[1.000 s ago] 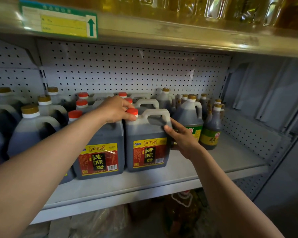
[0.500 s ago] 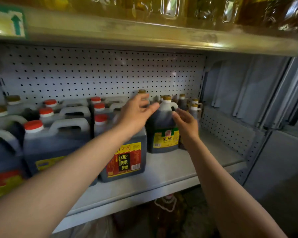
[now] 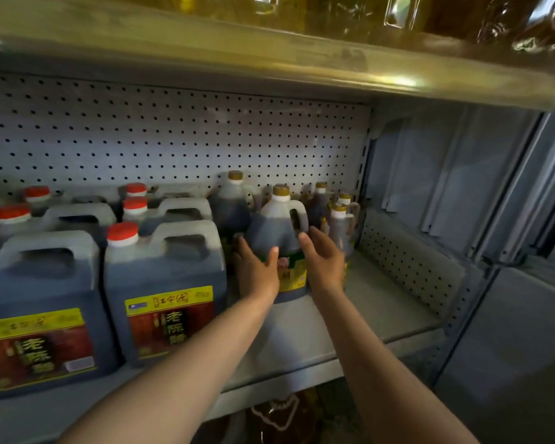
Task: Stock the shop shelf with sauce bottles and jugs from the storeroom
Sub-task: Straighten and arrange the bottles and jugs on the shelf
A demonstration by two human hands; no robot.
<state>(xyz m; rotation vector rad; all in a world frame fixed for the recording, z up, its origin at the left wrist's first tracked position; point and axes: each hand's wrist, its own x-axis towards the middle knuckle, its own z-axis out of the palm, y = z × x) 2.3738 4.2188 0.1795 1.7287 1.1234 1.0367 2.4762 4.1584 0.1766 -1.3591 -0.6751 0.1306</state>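
Note:
A round dark vinegar jug [image 3: 277, 230] with a gold cap, side handle and yellow-green label stands mid-shelf on the grey shelf board [image 3: 372, 312]. My left hand [image 3: 256, 267] lies against its left side, thumb up on the front. My right hand [image 3: 323, 261] lies at its right side just below the handle, fingers fairly straight. Left of it stand square dark jugs with red caps and red-yellow labels, the nearest [image 3: 164, 283] at the shelf front. Smaller gold-capped bottles [image 3: 340, 219] cluster behind and to the right.
A white pegboard [image 3: 173, 139] backs the shelf. The upper shelf [image 3: 269, 56] hangs low overhead with oil bottles on it. Bare shelf board lies right of the round jug up to a perforated end panel [image 3: 407, 261]. More goods sit below the shelf.
My view has shifted right and closer. Both hands left the square red-capped jugs and moved right and deeper, coming to either side of the round gold-capped jug.

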